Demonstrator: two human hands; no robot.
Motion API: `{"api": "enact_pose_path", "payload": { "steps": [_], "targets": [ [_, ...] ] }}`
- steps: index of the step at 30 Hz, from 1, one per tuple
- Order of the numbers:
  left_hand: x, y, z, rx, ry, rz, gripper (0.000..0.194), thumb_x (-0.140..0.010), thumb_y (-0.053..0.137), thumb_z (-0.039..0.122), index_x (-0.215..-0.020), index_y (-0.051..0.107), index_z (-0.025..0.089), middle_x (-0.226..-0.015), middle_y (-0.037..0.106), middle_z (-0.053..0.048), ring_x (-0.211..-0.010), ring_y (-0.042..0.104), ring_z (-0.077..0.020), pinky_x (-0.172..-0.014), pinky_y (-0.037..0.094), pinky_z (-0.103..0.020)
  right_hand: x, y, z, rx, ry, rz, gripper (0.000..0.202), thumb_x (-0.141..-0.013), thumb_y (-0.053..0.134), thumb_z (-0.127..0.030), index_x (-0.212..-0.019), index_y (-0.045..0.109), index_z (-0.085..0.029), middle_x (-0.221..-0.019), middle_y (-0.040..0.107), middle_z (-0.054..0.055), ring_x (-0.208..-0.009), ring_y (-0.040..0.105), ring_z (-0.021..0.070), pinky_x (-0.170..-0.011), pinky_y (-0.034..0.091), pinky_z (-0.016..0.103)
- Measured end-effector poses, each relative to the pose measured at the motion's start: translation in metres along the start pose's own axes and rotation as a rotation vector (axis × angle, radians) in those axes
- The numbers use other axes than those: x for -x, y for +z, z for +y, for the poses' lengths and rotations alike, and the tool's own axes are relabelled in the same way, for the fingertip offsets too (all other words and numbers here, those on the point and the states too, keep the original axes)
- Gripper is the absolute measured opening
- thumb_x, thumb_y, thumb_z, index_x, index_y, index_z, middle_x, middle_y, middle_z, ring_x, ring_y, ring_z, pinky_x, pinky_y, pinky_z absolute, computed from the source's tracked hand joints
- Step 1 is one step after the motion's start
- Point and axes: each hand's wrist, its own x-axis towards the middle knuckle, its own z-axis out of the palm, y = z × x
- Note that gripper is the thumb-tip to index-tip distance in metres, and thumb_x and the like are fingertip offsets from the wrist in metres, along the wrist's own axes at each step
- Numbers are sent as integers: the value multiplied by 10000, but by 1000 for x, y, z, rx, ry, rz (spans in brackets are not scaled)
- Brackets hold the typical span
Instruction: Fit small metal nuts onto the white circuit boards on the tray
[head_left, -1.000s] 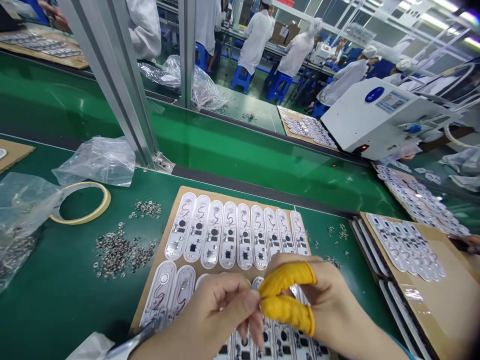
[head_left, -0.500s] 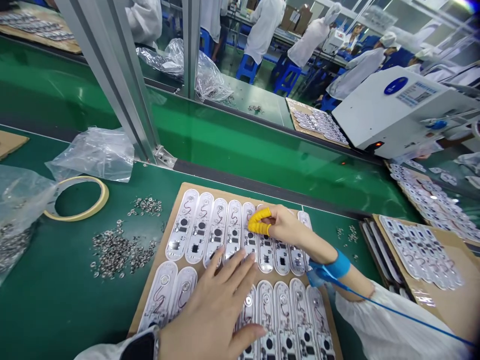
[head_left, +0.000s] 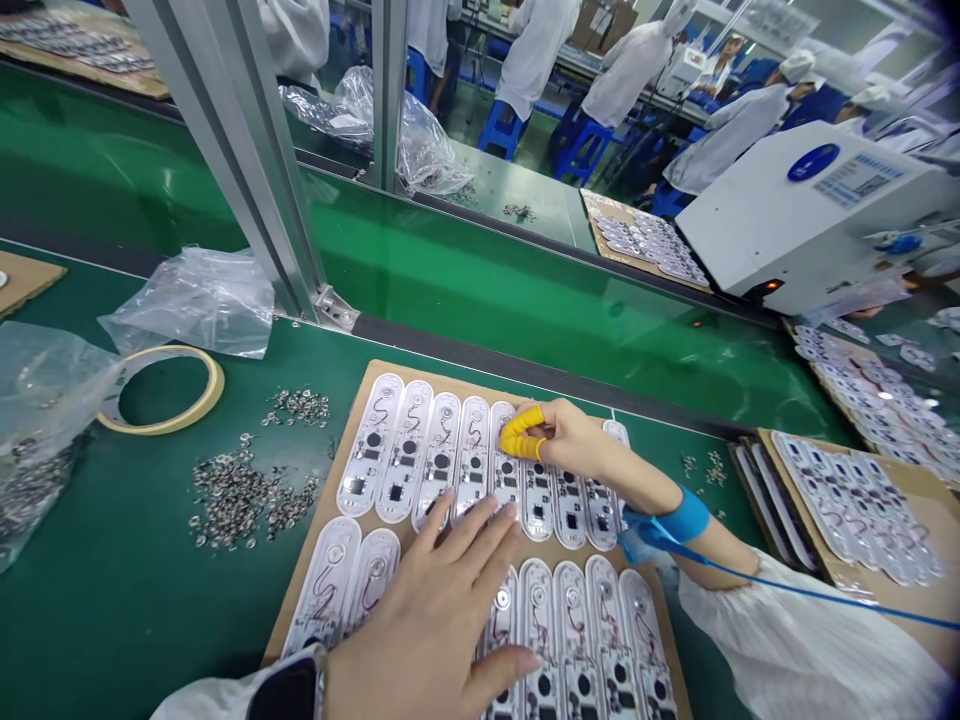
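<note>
Both arms wear white sleeves. The right hand [head_left: 574,440] has yellow finger cots on two fingertips [head_left: 521,447] and a blue wrist strap [head_left: 679,520] with a thin blue cord [head_left: 825,595]. The left hand [head_left: 439,615] is bare, with what looks like a dark watch [head_left: 289,690].

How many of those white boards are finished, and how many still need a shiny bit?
I cannot tell which boards are finished; the parts are too small. In hand: the right hand, with yellow finger cots, pinches at the top of a white circuit board in the back row, while the left hand lies flat on the cardboard tray. Many small metal rings lie loose on the mat.
</note>
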Motion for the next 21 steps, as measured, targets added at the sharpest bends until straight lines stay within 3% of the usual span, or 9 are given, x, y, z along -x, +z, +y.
{"api": "enact_pose_path", "payload": {
  "steps": [3, 8, 10, 12, 14, 16, 18, 21],
  "targets": [
    [1, 2, 0, -18, 4, -11, 724, -876, 161, 619, -1470, 67, 216, -1526, 125, 19, -1414, 231, -185, -1178, 76, -382, 0, 3, -4, 73, 1, 37, 207, -641, 544, -37, -688, 724, -127, -699, 624, 26, -529, 420, 62, -496, 333, 212],
    [3, 6, -1, -45, 5, -6, 710, -889, 175, 597, -1472, 57, 209, -1530, 94, 31, -1442, 101, -156, -1140, -204, -338, 0, 9, -17, 203, -5, 144, 139, -633, 606, -51, -611, 708, -142, -630, 602, 10, -508, 404, 61, -507, 330, 222],
    [3, 7, -1, -57, 0, 1, 693, -894, 184, 588, -1471, 67, 222, -1529, 102, 46, -1441, 77, -138, -1119, -253, -323, 7, 3, -20, 235, 5, 215, 85, -641, 650, -109, -662, 720, -153, -667, 628, 19, -537, 454, 82, -539, 369, 235],
    [3, 8, -1, -73, 1, 10, 679, -897, 193, 581, -1470, 84, 234, -1527, 116, 55, -1435, 86, -131, -1111, -270, -314, 24, -12, -17, 244, 28, 315, 155, -701, 650, -211, -824, 732, -163, -811, 675, 47, -650, 553, 125, -612, 436, 252],
    [2, 9, -1, -92, 4, 19, 686, -892, 208, 588, -1470, 97, 236, -1524, 132, 55, -1427, 108, -139, -1108, -275, -309, 51, -35, -6, 250, 98, 435, 284, -788, 567, -276, -1014, 695, -160, -975, 684, 77, -807, 617, 169, -687, 483, 267],
    [1, 10, -1, -116, 13, 37, 708, -883, 227, 604, -1471, 102, 230, -1520, 158, 51, -1419, 131, -149, -1116, -265, -309, 85, -57, 15, 292, 247, 552, 319, -817, 514, -268, -1068, 670, -148, -984, 693, 93, -820, 644, 196, -668, 502, 282],
    [0, 11, -1, -144, 24, 70, 726, -875, 252, 614, -1471, 109, 224, -1513, 193, 48, -1410, 161, -153, -1127, -248, -309, 117, -72, 41, 373, 418, 629, 239, -765, 570, -199, -953, 702, -134, -893, 710, 100, -779, 659, 229, -692, 511, 320],
    [1, 13, 0, -188, 33, 113, 748, -865, 287, 622, -1472, 116, 217, -1507, 224, 41, -1398, 199, -157, -1138, -233, -302, 149, -76, 81, 470, 585, 679, 98, -697, 647, -127, -771, 710, -128, -795, 709, 114, -747, 661, 258, -696, 504, 342]
  ]
}}
